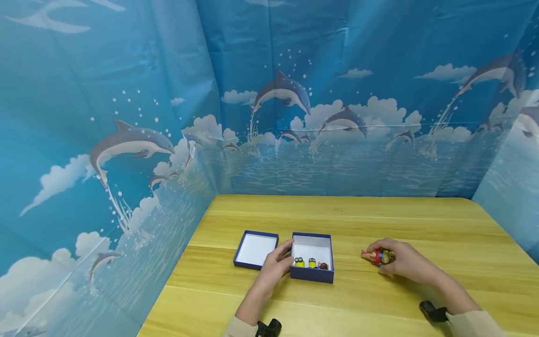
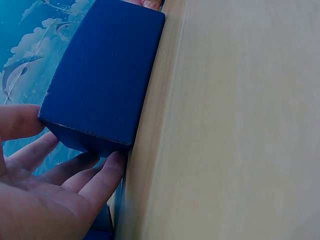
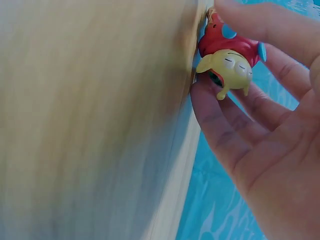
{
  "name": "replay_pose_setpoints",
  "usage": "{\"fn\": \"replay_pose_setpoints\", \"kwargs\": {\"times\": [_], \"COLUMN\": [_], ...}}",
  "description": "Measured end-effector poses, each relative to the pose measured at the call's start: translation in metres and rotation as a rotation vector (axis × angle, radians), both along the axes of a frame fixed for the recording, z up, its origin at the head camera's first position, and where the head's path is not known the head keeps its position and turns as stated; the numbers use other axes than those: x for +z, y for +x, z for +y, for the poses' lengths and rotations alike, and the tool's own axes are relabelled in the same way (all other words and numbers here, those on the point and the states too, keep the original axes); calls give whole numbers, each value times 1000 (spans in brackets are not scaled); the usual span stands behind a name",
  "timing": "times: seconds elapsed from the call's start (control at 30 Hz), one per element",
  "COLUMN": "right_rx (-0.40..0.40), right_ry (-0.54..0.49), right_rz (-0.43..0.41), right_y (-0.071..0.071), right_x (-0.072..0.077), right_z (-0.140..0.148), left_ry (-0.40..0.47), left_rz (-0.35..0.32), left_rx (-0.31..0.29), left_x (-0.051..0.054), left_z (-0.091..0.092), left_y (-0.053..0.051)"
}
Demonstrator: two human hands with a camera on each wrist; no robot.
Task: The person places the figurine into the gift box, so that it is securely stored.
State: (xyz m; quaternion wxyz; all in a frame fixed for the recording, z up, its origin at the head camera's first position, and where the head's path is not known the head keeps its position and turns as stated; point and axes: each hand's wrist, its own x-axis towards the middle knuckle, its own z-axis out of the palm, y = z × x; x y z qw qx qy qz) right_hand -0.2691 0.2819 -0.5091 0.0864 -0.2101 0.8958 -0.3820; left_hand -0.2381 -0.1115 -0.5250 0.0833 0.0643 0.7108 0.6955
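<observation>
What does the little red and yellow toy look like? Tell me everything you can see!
The toy figure has a yellow head with little knobs, a red body and blue patches. It looks like smooth, hard plastic. It is tipped over, gripped by the right hand with its head toward the palm, to the right of the open box. I can't tell whether it touches the table.

Box open on top, way in from above passable; figures crowd near wall inside, room behind them; left hand blocks box's left side, sits in gap to lid; wide strip of bare table between box and toy in right hand, free lane; more room behind box, up to backdrop, which walls off far side
</observation>
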Motion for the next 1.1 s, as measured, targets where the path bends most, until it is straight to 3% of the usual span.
{"fn": "replay_pose_setpoints", "kwargs": {"times": [0.7, 1.1], "right_rx": [-90, -85], "right_ry": [41, 59], "right_rz": [-10, 65], "right_y": [-3, -3], "right_x": [-2, -2], "right_z": [-4, -1], "left_ry": [28, 48], "left_rz": [-4, -4], "left_rx": [-7, -21], "left_x": [-1, -2], "left_z": [-1, -2], "left_y": [0, 0]}}
